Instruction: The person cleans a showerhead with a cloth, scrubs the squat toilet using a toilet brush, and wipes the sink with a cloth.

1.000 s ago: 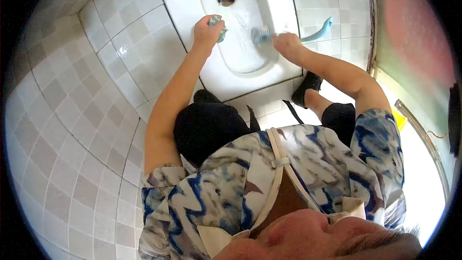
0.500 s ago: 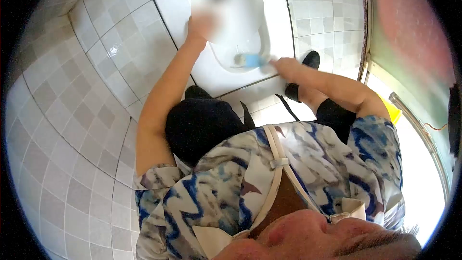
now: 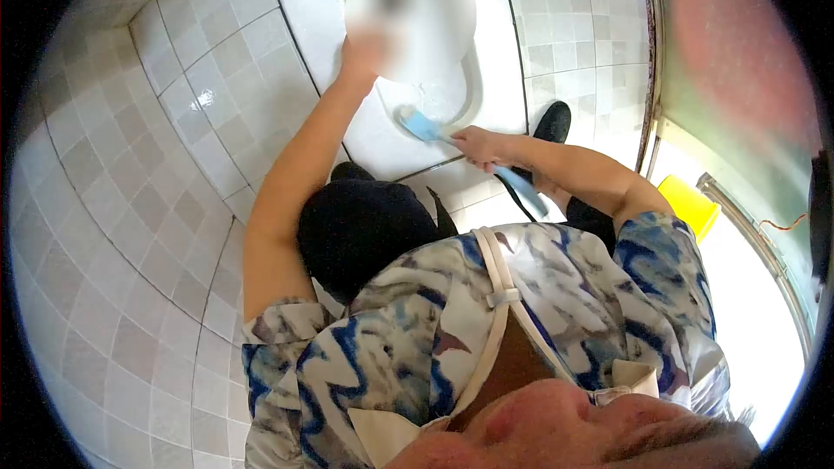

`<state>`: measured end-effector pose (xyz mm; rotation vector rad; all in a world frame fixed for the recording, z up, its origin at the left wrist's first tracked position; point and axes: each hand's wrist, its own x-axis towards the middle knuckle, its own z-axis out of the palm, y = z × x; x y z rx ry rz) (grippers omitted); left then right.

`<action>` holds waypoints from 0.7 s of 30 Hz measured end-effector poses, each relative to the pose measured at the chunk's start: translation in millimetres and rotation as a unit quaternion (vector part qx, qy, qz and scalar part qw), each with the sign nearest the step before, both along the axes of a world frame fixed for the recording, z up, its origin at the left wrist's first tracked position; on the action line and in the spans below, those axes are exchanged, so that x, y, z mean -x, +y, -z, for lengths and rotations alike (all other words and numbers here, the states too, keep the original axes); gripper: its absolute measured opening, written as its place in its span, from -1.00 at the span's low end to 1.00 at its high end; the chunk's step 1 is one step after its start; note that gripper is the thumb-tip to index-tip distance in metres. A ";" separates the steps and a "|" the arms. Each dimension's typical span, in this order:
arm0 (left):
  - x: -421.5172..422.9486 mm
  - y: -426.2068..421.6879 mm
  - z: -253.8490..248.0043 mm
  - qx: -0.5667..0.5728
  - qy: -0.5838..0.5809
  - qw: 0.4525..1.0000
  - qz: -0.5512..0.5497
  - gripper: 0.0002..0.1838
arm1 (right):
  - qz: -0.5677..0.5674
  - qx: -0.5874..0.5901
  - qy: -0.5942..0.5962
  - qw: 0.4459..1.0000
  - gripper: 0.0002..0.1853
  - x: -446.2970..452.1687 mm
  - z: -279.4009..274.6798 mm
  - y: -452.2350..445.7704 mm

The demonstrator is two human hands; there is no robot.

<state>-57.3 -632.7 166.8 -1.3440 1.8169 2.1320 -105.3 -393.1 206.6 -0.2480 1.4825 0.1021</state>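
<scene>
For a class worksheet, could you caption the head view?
Right fingers hold a blue brush at the near end of a white squat toilet.

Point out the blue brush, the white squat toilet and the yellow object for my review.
Blue brush (image 3: 422,127): head view, on its head.
White squat toilet (image 3: 498,43): head view, on its flat rim.
Yellow object (image 3: 689,207): head view, on its side.
</scene>
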 end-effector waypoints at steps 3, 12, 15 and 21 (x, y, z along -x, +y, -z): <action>-4.3 1.5 2.8 -0.063 0.011 0.998 -0.020 -0.72 | -0.083 0.083 -0.024 0.993 -0.57 11.4 26.8 4.9; -2.4 -0.3 -7.6 -0.054 -0.008 0.998 -0.024 -0.69 | -0.436 0.203 0.385 0.787 -0.74 127.7 49.3 -80.8; -1.2 0.1 -11.1 -0.067 -0.017 0.997 -0.038 -0.70 | -0.371 0.212 0.410 0.806 -0.69 135.1 84.3 -50.3; -3.8 -1.9 3.2 -0.080 0.011 0.995 -0.054 -0.71 | -0.404 0.258 0.276 0.833 -0.82 87.9 62.6 11.5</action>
